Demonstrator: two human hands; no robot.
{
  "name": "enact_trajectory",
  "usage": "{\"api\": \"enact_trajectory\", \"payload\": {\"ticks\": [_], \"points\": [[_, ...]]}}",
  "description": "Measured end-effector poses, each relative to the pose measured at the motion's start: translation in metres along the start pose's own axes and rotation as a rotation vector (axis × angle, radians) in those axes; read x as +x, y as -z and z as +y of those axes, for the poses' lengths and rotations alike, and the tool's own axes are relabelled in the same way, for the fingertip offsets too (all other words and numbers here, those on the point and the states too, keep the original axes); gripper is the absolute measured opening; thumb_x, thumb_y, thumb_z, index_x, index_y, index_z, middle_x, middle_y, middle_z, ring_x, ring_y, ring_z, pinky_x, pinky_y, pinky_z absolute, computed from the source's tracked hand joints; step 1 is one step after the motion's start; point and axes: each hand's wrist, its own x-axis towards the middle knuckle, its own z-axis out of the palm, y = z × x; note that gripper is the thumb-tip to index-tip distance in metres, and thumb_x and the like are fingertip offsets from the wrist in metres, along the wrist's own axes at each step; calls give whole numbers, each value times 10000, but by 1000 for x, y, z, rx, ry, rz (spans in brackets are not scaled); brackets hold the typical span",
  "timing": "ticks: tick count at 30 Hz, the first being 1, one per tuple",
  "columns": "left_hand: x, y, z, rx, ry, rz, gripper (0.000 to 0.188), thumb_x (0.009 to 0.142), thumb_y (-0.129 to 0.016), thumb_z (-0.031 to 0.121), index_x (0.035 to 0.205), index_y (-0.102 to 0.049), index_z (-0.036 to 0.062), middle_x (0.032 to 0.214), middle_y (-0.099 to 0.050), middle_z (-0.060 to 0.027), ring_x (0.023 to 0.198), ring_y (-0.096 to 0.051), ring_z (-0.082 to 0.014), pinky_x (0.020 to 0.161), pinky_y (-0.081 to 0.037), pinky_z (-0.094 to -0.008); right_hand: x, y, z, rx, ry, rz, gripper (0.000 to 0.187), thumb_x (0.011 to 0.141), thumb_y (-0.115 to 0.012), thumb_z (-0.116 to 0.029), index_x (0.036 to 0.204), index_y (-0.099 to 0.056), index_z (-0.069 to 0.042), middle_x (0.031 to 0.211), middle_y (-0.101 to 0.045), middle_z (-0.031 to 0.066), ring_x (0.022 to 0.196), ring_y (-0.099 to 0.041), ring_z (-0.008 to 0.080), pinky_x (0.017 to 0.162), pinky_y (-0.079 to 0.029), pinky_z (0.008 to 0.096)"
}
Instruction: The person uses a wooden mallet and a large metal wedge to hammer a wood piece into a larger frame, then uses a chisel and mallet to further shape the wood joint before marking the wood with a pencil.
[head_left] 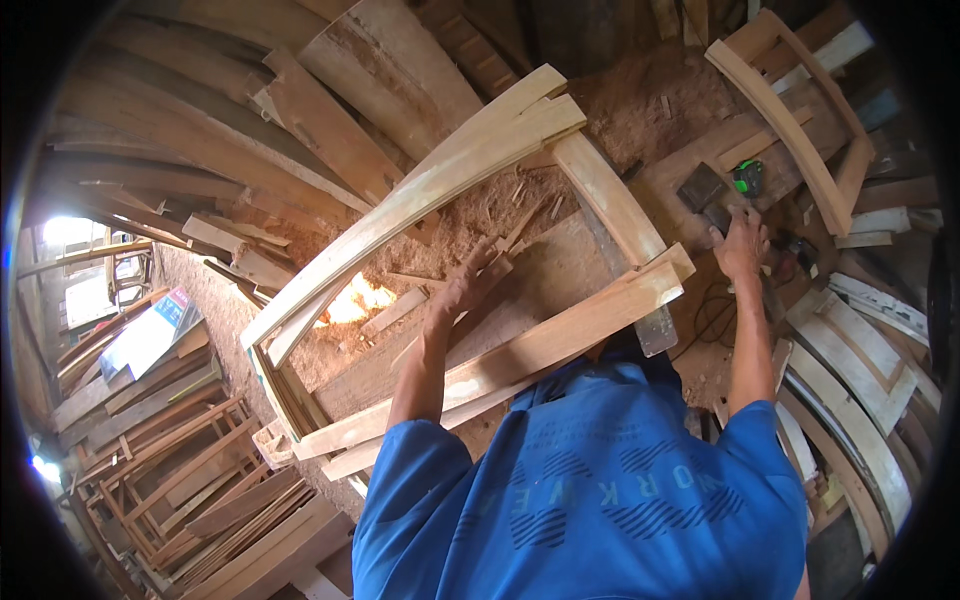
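Note:
A large pale wooden frame (500, 362), with curved long rails and shorter end pieces, lies tilted in front of me. My left hand (468, 278) reaches over the near rail into its opening. Its fingers close on the upper end of a short brown piece of wood (484, 290). My right hand (742, 245) is past the frame's right end, fingers stretched and apart. Just beyond its fingertips lie a dark block-shaped tool (700, 187) and a green-and-black tape measure (747, 177). Whether a finger touches the dark tool's narrow end I cannot tell.
Another curved wooden frame (785, 125) stands at the far right. Long planks (210, 150) lean at the far left, and stacked boards (260, 530) lie at the near left. Curved pieces (840, 430) are piled at right. Sawdust and offcuts cover the ground (640, 110).

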Motion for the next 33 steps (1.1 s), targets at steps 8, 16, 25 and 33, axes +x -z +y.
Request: {"api": "enact_trajectory", "payload": {"ticks": [8,16,25,33], "points": [[-20,-59,-7,728,-2,181,1046,759,-833,358,1591,-274,59,1523,-407,-231,1413,-366,-433,1182,-301,-523,-28,10,-35,126,135,78,463,860,-762,-282,1277,-640,-122,1424,-509,178,1278,-502,416,1047,-418,559],[-36,-53,-11,783,-80,171,849,809,-763,281,1563,-375,242,1563,-366,-259,1400,-379,-470,1145,-338,-543,-54,6,5,272,88,232,453,844,-772,-293,1222,-668,-66,1390,-535,232,1272,-505,456,1083,-406,538],[-27,-57,-27,751,-295,187,442,800,-708,210,1234,-631,173,1585,-357,-243,1429,-355,-479,1130,-382,-535,-128,27,45,233,-239,116,428,870,-760,-270,1231,-657,-66,1416,-498,225,1305,-483,430,1076,-432,528],[-19,-51,17,669,-156,60,475,745,-682,123,1212,-629,188,1529,-411,-198,1387,-391,-479,1132,-382,-564,-79,21,24,288,-70,168,465,848,-778,-279,1247,-656,-75,1405,-508,221,1244,-520,451,1063,-432,532]]}}
